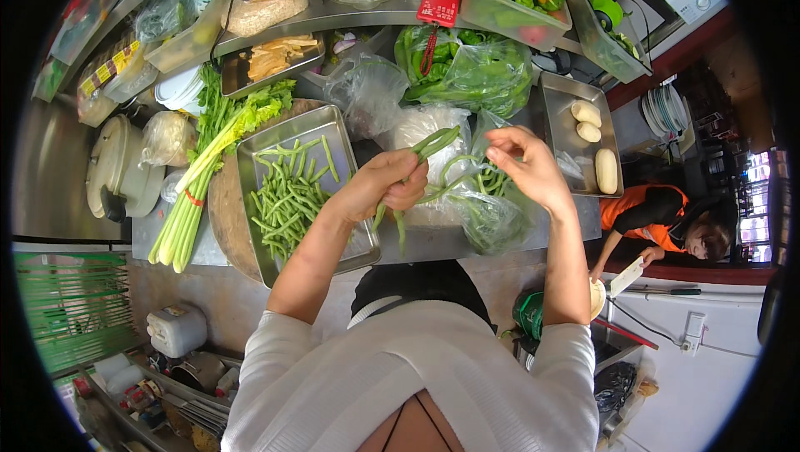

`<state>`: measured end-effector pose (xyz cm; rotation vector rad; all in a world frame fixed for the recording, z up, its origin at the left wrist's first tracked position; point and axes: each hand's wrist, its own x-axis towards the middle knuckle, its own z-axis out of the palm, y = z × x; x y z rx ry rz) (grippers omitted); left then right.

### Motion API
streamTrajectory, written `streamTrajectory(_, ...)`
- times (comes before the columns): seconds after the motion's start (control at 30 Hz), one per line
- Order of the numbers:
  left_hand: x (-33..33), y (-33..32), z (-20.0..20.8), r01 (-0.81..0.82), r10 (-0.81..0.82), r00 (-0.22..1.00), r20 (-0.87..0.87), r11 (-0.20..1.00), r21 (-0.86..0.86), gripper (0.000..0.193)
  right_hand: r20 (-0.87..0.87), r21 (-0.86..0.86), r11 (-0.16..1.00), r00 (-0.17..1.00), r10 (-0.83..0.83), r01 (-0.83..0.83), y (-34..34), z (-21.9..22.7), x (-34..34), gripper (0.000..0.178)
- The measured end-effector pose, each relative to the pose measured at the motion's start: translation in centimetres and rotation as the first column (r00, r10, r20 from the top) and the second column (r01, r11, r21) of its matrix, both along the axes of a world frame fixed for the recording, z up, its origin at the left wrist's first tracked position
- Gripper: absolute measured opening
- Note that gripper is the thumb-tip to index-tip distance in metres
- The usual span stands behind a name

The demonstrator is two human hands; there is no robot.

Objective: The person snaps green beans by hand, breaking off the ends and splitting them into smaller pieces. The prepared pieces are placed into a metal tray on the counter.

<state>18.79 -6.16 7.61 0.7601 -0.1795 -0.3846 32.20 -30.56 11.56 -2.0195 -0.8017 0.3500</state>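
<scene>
My left hand is closed around a few long green beans, their ends sticking out above and below the fingers. To its right, my right hand is raised at the rim of a clear plastic bag, fingers curved and thumb apart, with nothing visible between them. More long beans lie in the bag's mouth, some trailing toward my left hand. Beside my left forearm, a metal tray holds many short pieces of green bean. The tray rests partly on a round wooden board.
Left of the board lies celery with a red band. Behind my hands sits a bag of green peppers. A metal tray with peeled pale vegetables stands at right. A person in orange and black bends beyond the counter's right end.
</scene>
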Motion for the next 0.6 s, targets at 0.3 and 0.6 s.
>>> streamTrajectory(0.3,0.3,-0.3,-0.6,0.126,-0.180,0.977,-0.111,0.918,-0.377,0.033,-0.454,0.515,0.845,0.789,0.413,-0.145,4.4,2.7,-2.2,0.024)
streamTrajectory(0.6,-0.1,4.0,0.3,-0.493,0.546,0.824,-0.154,0.557,-0.668,0.028,0.268,-0.106,0.991,0.962,-0.054,0.085,0.9,-2.1,-0.6,0.025)
